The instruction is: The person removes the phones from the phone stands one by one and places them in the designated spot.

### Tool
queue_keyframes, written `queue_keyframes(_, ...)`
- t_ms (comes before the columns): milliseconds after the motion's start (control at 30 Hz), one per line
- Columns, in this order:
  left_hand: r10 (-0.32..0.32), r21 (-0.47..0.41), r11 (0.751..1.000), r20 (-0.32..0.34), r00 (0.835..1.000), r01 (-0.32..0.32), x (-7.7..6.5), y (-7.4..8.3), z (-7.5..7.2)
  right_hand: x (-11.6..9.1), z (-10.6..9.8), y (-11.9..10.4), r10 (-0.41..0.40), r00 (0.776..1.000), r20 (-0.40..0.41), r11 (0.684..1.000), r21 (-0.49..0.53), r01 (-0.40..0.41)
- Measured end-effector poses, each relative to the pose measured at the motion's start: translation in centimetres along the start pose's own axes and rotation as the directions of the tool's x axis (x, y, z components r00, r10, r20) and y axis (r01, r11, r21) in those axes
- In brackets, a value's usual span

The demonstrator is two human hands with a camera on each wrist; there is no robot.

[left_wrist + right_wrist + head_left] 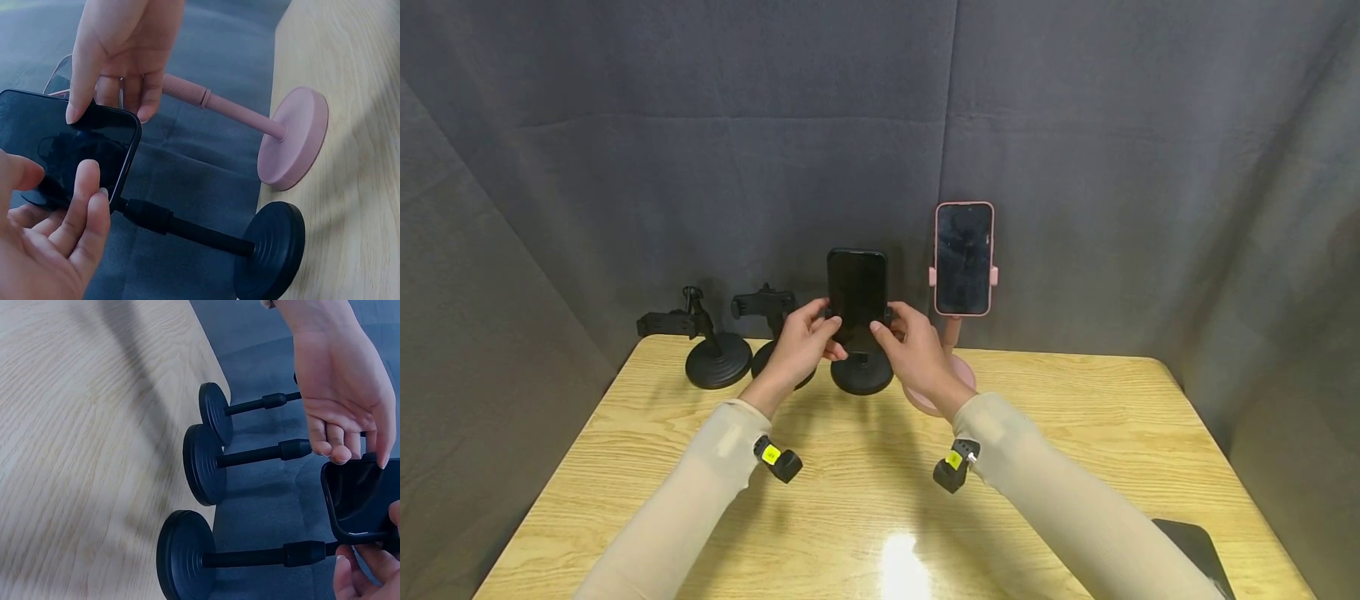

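A grey curtain (pixel 745 167) is filling the upper part of the head view, and a wooden table (pixel 1075 433) is spreading below it. Right of centre, a pink stand (pixel 952 333) is bearing a pink-edged phone (pixel 964 258); left of centre, two black stands (pixel 718 362) are standing side by side. Your left hand (pixel 797 346) and right hand (pixel 919 350) are both pinching the black phone (pixel 857 287) by its lower sides, thumbs in front, fingers reaching behind. The phone is sitting at mid-frame atop a third black stand (pixel 861 377), directly between your hands, neither plainly nearer, its long axis running roughly upright. Its dark, glossy screen is facing you, rounded at the corners; you cannot tell whether the holder is gripping it.
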State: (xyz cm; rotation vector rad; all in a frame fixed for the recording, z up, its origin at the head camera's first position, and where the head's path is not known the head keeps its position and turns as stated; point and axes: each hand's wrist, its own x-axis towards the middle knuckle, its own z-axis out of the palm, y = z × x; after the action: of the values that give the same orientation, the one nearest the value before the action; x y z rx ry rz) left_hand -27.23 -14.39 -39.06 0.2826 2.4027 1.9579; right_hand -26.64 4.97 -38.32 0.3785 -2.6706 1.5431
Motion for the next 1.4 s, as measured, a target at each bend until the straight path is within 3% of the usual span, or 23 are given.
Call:
queue_keyframes(233,0.043,0.043,0.998,0.044,0.998,-0.044,0.0,-0.1,-0.3,0.2,0.0,0.0,-0.014,1.0,0.016,1.0,0.025,0.014)
queue_keyframes(433,0.065,0.051,0.996,0.04,0.997,-0.067,0.1,-0.5,-0.2,0.2,0.1,0.2,-0.028,1.0,0.007,0.997,0.071,0.028)
queue_keyframes(767,0.128,0.037,0.991,-0.001,0.992,-0.127,0.0,-0.7,0.3,0.3,0.0,0.7,-0.031,0.999,0.007,0.986,0.167,0.03)
queue_keyframes(1200,0.218,0.026,0.976,-0.079,0.973,-0.216,-0.8,1.0,0.6,-0.4,-0.9,-0.7,-0.096,0.995,-0.032,0.958,0.269,0.101)
queue_keyframes(1400,0.231,-0.019,0.972,-0.098,0.968,-0.234,-1.5,1.6,0.7,-1.3,-1.2,-1.5,-0.071,0.997,-0.029,0.948,0.308,0.076)
